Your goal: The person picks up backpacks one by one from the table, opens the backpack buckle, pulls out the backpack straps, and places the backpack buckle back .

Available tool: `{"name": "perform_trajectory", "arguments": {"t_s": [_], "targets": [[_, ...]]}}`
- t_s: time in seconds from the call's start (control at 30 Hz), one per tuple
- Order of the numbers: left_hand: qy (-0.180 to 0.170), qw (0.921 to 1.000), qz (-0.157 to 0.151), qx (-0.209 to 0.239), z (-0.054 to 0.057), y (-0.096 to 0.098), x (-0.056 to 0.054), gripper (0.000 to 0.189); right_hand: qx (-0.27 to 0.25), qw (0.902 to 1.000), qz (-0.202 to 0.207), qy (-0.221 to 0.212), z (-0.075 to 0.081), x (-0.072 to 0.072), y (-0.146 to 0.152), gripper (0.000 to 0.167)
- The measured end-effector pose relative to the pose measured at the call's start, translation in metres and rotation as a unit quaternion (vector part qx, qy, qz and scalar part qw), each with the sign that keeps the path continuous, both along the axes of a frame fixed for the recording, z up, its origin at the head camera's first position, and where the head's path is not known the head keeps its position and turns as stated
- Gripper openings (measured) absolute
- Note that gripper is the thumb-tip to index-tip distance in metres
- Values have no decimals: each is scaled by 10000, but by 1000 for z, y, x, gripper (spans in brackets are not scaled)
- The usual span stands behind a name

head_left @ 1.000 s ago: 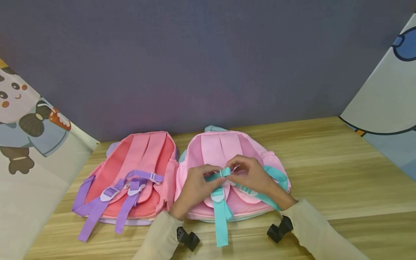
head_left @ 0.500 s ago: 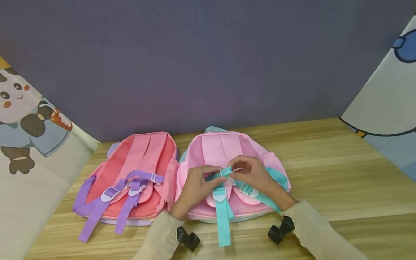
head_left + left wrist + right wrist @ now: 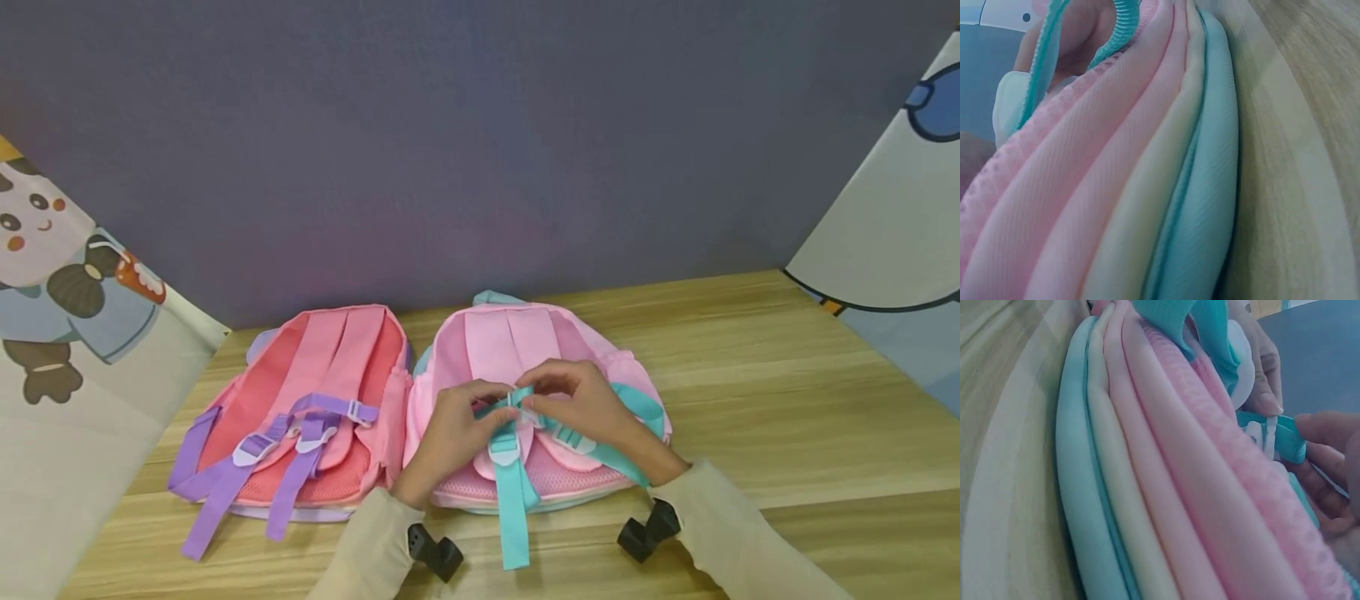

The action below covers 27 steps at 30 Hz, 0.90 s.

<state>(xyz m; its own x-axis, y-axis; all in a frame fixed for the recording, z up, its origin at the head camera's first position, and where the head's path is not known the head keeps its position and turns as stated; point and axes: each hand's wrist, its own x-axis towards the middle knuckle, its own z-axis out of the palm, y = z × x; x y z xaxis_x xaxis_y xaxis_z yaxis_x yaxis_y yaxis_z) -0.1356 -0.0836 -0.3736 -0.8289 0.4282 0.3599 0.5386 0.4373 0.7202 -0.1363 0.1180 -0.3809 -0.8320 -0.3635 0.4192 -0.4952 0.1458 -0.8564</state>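
Note:
A light pink backpack (image 3: 495, 329) lies straps-up on the table in the head view, and both hands are over its lower middle. My left hand (image 3: 459, 423) pinches a teal chest strap (image 3: 522, 393) between thumb and fingers. Close beside it, my right hand (image 3: 576, 402) pinches the same strap near its folded end. A white slider (image 3: 1270, 436) sits on this strap between the two hands in the right wrist view. Below the hands, a teal shoulder strap (image 3: 513, 517) hangs from a white buckle (image 3: 504, 450). In the left wrist view, the backpack's side hides most of the left hand.
To the left, a coral backpack (image 3: 307, 358) with purple straps (image 3: 217, 504) rests against the pink one. Both are on a wooden table (image 3: 750, 400) in front of a dark grey panel (image 3: 480, 150). Cartoon-printed panels (image 3: 75, 292) flank the table.
Both hands stay at the teal chest strap with only slight finger shifts. The hanging teal strap swung slightly right, then partly back. The coral backpack has not moved.

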Motion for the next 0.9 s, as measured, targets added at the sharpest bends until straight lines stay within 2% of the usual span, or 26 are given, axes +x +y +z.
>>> {"name": "perform_trajectory", "arguments": {"t_s": [0.3,0.57,0.7,0.9], "targets": [[80,9998,-115,114,2,-1,0,20,-510,9985,-141,132,-9,-3,0,15],[97,9996,-55,262,1,0,-1,20,-944,9942,-462,-225,-11,-3,-3,15],[-31,9998,19,177,0,1,0,20,-892,9954,-248,-256,-11,-3,-1,16],[-70,9999,122,44,0,2,1,21,-513,9985,144,-106,-7,-3,0,24]]}}
